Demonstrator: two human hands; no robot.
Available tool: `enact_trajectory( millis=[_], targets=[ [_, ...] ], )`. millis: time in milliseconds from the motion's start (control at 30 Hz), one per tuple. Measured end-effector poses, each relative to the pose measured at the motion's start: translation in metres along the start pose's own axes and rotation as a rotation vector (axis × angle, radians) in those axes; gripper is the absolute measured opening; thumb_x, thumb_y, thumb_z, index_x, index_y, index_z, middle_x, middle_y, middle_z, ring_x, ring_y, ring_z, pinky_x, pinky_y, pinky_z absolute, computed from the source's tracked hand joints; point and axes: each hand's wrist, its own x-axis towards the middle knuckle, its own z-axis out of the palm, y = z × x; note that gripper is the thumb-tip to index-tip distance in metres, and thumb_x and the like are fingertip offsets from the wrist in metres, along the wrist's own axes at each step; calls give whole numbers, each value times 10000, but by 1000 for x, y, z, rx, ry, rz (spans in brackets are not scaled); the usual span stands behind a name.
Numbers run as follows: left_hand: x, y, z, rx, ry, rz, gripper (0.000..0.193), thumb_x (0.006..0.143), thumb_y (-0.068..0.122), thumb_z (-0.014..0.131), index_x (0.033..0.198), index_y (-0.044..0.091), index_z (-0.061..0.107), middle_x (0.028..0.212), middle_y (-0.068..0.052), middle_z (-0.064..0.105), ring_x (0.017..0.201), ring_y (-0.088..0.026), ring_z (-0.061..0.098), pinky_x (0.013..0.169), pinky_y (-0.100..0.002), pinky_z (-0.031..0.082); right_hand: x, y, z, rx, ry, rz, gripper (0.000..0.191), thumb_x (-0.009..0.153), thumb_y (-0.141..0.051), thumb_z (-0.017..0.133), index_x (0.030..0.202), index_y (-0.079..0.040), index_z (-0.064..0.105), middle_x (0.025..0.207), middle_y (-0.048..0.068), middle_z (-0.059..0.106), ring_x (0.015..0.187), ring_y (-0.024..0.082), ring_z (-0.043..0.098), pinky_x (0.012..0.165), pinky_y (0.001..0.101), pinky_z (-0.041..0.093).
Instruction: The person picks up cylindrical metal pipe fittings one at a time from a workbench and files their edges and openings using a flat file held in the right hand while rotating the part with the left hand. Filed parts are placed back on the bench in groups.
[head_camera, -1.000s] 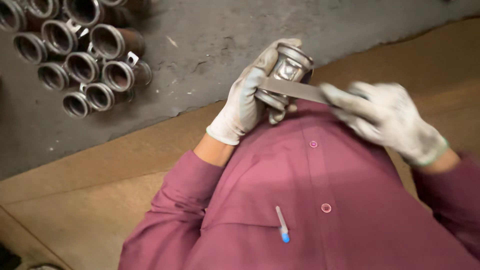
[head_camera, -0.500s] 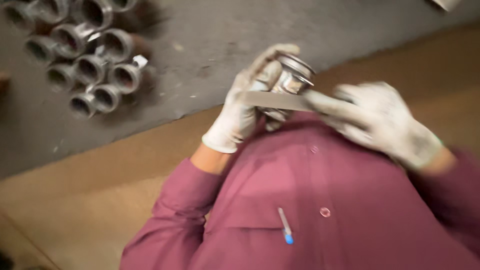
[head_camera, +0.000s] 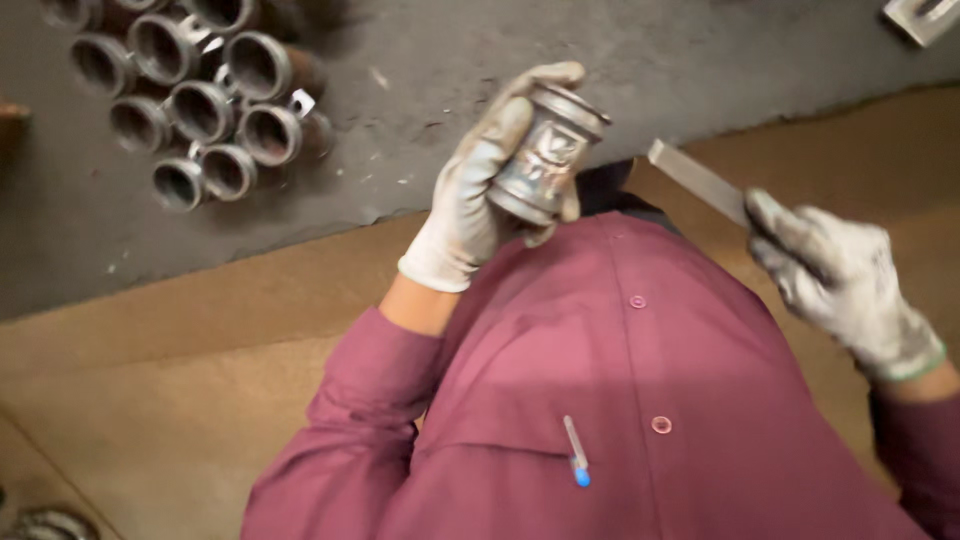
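Up near the middle of the view, the gloved left hand (head_camera: 478, 185) is wrapped around a short metal pipe fitting (head_camera: 548, 155), holding it tilted over the maroon shirt (head_camera: 640, 400). Off to the right, well apart from it, the gloved right hand (head_camera: 840, 275) is closed on a flat metal file (head_camera: 697, 182). A bunch of similar fittings (head_camera: 195, 100) sits far left on the grey floor (head_camera: 560, 40).
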Motion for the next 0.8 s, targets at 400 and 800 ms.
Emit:
enact_trajectory(
  millis=[400, 800],
  targets=[
    [15, -29, 14, 58, -4, -116, 588, 1118, 487, 531, 1529, 72, 459, 1115, -110, 652, 664, -142, 598, 477, -276, 442, 71, -45, 2, 16, -139, -318, 615, 802, -72, 736, 1408, -89, 632, 786, 94, 588, 619, 292, 572, 562, 437, 461],
    [10, -30, -12, 306, 121, 319, 763, 1034, 607, 583, 1505, 24, 443, 1203, -95, 659, 883, -112, 679, 787, -262, 578, 40, -32, 5, -78, 45, -143, 583, 844, 11, 684, 1418, -78, 619, 873, 110, 636, 701, 281, 637, 639, 385, 527]
  ],
)
